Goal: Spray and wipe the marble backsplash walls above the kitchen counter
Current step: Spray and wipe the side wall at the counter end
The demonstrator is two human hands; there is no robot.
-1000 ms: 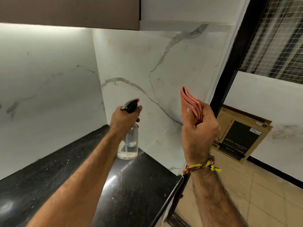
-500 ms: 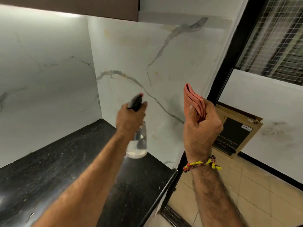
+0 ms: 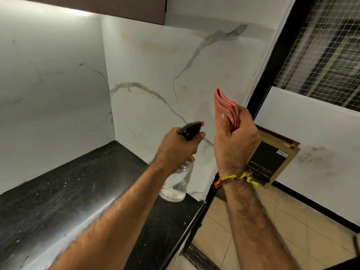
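Note:
My left hand (image 3: 176, 149) grips a clear spray bottle (image 3: 176, 184) with a black trigger head and red nozzle tip, held above the counter's right end and aimed at the white marble backsplash (image 3: 155, 61) with grey veins. My right hand (image 3: 233, 141) is raised beside it, closed around a folded pink cloth (image 3: 226, 108) that sticks up from the fist, a short way off the wall. A second marble wall (image 3: 48, 90) runs along the left, meeting the first in a corner.
A black stone counter (image 3: 78, 188) lies below, its front edge running down to the right. A dark cabinet (image 3: 116, 6) hangs overhead. A black door frame (image 3: 272, 61) ends the wall; a cardboard box (image 3: 272, 158) leans beyond it on a tiled floor.
My left hand has carried the spray bottle to the right, close to my right hand. The right hand and cloth have held about the same place.

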